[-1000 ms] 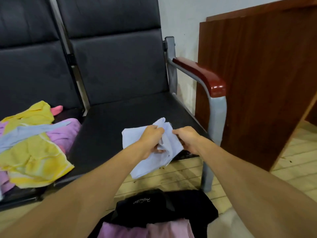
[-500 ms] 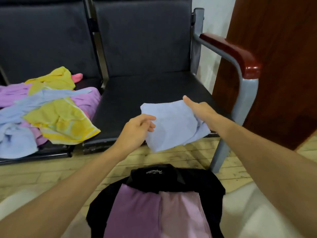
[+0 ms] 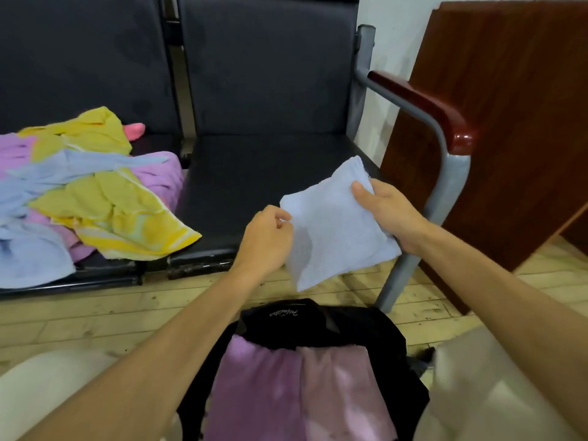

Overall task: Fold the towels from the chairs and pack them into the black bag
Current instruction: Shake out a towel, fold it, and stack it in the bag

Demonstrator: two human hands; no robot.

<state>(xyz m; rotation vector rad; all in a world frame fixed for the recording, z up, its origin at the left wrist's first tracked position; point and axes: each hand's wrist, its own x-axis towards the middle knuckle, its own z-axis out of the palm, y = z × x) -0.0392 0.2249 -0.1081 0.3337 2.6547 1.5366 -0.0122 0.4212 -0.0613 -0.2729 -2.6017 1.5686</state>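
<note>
One folded pale blue terry towel (image 3: pixel 334 230): left hand (image 3: pixel 265 240) pinches one edge, right hand (image 3: pixel 386 211) grips the other. Black fabric bag (image 3: pixel 359 326) holds two folded purple towels (image 3: pixel 257 386).

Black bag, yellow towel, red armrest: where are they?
Black bag (image 3: pixel 283 321): head view, upper rim.
Yellow towel (image 3: pixel 133 218): head view, middle fold.
Red armrest (image 3: pixel 423 103): head view, top surface.

Black chairs (image 3: pixel 270 186), towel pile (image 3: pixel 95 202) on left seat, black bag (image 3: pixel 381 332) on floor (image 3: pixel 95 313)
</note>
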